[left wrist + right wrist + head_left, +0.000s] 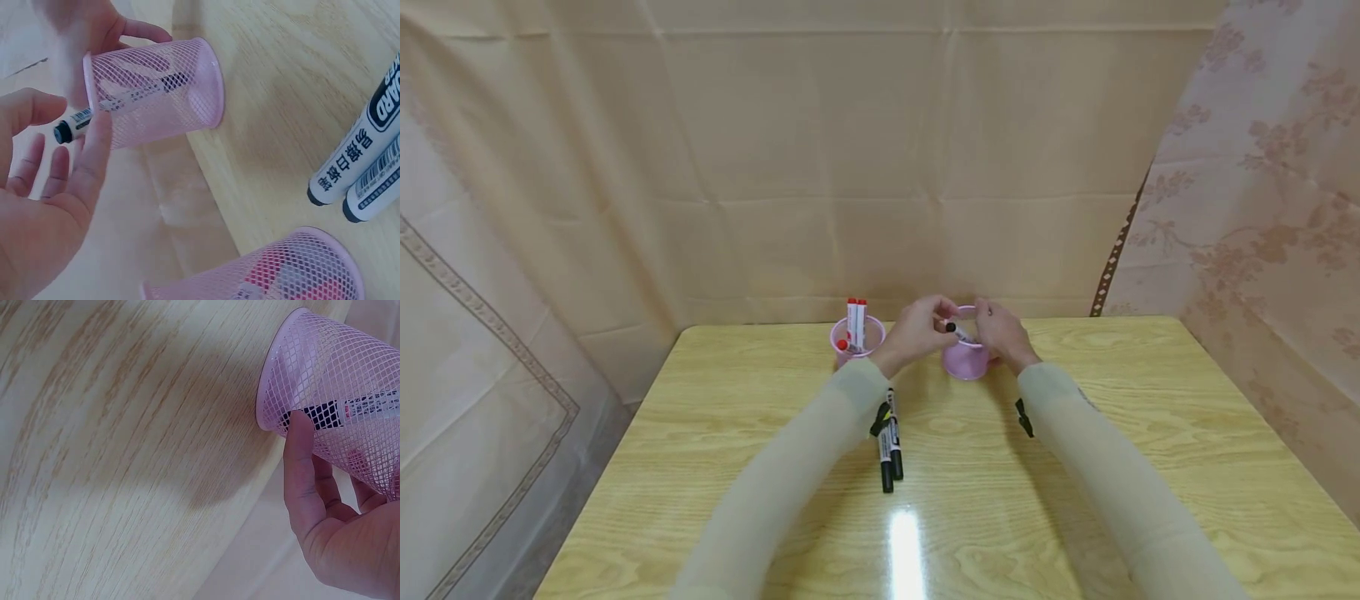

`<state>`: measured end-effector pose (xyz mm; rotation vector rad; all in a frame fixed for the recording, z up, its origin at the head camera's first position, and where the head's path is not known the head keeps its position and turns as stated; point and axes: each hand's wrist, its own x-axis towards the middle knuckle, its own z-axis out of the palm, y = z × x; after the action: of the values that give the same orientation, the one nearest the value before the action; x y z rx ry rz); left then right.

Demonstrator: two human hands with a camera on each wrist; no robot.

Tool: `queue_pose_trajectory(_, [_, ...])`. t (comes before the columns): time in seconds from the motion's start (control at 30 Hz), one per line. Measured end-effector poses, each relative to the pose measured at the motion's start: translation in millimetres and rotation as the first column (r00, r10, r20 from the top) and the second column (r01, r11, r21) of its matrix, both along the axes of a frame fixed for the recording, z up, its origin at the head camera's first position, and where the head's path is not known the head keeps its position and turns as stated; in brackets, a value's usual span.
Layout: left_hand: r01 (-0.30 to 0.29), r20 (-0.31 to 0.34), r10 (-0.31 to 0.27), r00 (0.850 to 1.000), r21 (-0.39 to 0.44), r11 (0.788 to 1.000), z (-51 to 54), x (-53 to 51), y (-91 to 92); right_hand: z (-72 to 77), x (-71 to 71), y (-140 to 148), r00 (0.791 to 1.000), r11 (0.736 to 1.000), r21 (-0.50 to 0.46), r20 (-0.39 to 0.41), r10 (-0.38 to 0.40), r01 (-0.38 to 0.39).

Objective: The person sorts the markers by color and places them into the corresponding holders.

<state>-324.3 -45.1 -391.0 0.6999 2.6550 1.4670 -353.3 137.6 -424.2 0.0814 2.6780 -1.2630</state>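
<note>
Pale sleeves flanked 2 loose markers, seemingly left over; left hand spread its fingers beside 1 capped pen already in the pink cup, right hand's fingers curled round it.

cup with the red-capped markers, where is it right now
In the head view, the pink mesh cup with the red-capped markers stands slightly left of centre, near the table's back edge, left of the other pink cup.

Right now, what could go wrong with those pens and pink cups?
The pink cup in the right hand might tip if the left hand bumps its slanted marker. The left sleeve, reaching past two markers on the table, could roll them. It might also bump the other cup nearby.
</note>
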Motion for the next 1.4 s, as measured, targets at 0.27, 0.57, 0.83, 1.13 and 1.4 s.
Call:
queue_pose_trajectory(0.27, [0.002,0.093,0.001,0.996,-0.037,0.999,10.3,10.9,-5.0,-0.3,0.0,0,1.000,1.000,0.003,-0.005,-0.008,0.008])
queue_pose_trajectory(0.57, [-0.036,0.245,0.077,0.966,-0.167,0.985,24.4,33.0,-19.6,-0.6,-0.8,2,1.000,1.000,0.020,-0.012,-0.003,0.004])
queue_pose_trajectory(0.83, [0.044,0.298,0.067,0.952,-0.350,0.936,31.1,53.1,-35.0,1.0,-0.9,3,1.000,1.000,0.025,-0.010,-0.004,0.005])
queue_pose_trajectory(1.13, [0.094,0.347,0.090,0.933,-0.480,0.872,31.0,62.3,-50.0,1.2,1.4,4,1.000,1.000,0.017,0.005,0.004,-0.004])
queue_pose_trajectory(1.4, [0.175,0.352,0.019,0.936,-0.511,0.842,24.6,73.0,-65.2,1.1,1.8,3,1.000,1.000,0.022,0.005,0.003,-0.003])
